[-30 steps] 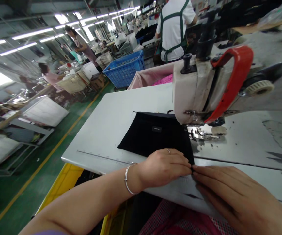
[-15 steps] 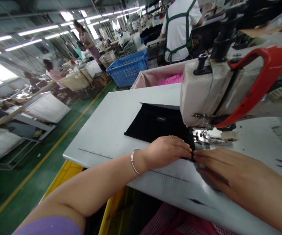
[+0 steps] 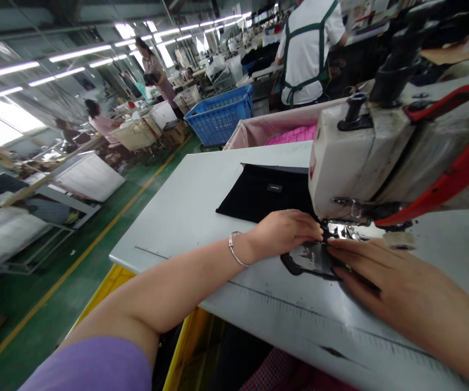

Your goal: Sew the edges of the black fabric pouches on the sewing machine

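Note:
A black fabric piece [image 3: 254, 195] with a small dark label [image 3: 274, 188] lies flat on the sewing machine's pale table. Its near right edge runs to the metal presser foot [image 3: 346, 231]. My left hand [image 3: 289, 232], a silver bangle at its wrist, has its fingers pressed together on that edge, just left of the foot. From the right, my right hand [image 3: 375, 266] reaches in with fingers stretched out, its fingertips close to the left ones beside the foot. Under its palm shows a dark narrow strip that I cannot make out. The fabric under the fingertips is hidden.
The sewing machine head [image 3: 352, 157], with its red lever [image 3: 454, 157], stands over the right side. Beyond the table are a pink-lined bin [image 3: 254, 133] and a blue basket [image 3: 220, 114]. A yellow crate [image 3: 108, 285] sits below the left edge. Several people work farther back.
The fabric and my left hand have moved slightly away from me along the foot. A dark-edged metal plate now shows between my hands. The view has shifted a little left.

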The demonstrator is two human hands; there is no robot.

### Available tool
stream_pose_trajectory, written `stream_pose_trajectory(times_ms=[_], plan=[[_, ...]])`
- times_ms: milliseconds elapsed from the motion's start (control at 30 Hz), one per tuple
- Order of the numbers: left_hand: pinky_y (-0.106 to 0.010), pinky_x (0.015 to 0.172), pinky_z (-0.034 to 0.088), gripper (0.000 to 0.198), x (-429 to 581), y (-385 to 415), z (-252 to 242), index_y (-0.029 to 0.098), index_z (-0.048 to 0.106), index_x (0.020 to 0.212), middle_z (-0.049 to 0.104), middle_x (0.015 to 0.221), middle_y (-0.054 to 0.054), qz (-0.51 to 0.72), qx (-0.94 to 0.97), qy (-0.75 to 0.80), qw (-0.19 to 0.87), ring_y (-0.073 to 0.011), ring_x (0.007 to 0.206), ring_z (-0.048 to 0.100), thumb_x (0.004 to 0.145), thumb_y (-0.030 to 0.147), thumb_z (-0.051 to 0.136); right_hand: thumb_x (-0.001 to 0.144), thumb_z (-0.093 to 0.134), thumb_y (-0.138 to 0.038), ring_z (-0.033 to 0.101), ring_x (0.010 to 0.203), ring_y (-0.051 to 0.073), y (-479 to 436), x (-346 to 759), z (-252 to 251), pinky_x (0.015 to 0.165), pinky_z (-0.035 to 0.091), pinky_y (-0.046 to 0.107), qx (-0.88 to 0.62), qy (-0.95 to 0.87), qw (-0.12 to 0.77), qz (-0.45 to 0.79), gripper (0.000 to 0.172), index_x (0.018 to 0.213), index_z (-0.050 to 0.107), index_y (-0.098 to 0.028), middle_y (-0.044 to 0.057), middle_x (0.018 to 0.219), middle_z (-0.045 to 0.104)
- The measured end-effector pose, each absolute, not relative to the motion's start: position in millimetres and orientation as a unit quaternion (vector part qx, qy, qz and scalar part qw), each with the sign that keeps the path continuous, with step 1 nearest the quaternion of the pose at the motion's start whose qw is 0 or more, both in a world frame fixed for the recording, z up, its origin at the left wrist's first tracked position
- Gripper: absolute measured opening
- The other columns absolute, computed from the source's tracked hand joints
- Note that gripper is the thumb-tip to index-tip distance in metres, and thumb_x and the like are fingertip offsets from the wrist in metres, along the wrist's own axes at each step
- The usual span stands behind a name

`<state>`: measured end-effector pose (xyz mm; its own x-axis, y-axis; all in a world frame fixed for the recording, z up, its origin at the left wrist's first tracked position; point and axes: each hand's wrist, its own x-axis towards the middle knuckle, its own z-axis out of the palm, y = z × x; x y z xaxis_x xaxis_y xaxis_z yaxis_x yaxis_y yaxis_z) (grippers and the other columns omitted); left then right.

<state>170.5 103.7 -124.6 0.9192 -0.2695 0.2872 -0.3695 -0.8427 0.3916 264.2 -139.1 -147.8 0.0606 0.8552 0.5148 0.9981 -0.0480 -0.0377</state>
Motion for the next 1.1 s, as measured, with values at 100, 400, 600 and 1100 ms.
stream_pose_trajectory(times_ms=[100,400,600,1100], plan=[[-0.026,0.107,0.053,0.022,177,107,-126,0.021,0.079,0.104,0.078,0.116,-0.002,0.125,0.950,-0.162,0.234,-0.0135,0.114,0.070,0.101,0.016,0.058,0.104,0.042,-0.028,0.070,0.107,0.031,-139,266,-149,0.092,0.055,0.052,-0.693,-0.669,0.198,-0.180,0.037,0.123,0.069,-0.013,0.012,0.125,0.072],[-0.024,0.099,0.057,0.019,185,110,-123,0.022,0.081,0.102,0.078,0.109,-0.003,0.115,0.958,-0.121,0.234,-0.0142,0.106,0.072,0.100,0.021,0.061,0.106,0.040,-0.031,0.070,0.107,0.026,-141,273,-151,0.094,0.055,0.048,-0.690,-0.668,0.233,-0.153,0.033,0.117,0.069,-0.020,0.005,0.121,0.074],[-0.024,0.102,0.055,0.021,184,110,-124,0.024,0.080,0.104,0.077,0.113,-0.002,0.106,0.960,-0.120,0.231,-0.0140,0.110,0.071,0.101,0.021,0.059,0.104,0.046,-0.031,0.069,0.105,0.024,-142,273,-144,0.094,0.053,0.044,-0.699,-0.649,0.271,-0.129,0.027,0.120,0.066,-0.022,0.004,0.117,0.074],[-0.044,0.113,0.050,0.035,176,124,-99,0.016,0.070,0.125,0.070,0.128,-0.012,0.048,0.977,-0.193,0.072,-0.0247,0.122,0.063,0.097,0.008,0.050,0.096,0.051,-0.043,0.060,0.086,0.029,-148,292,-134,0.080,0.050,0.047,-0.748,-0.613,0.222,-0.120,0.026,0.093,0.065,-0.022,0.009,0.089,0.066]])
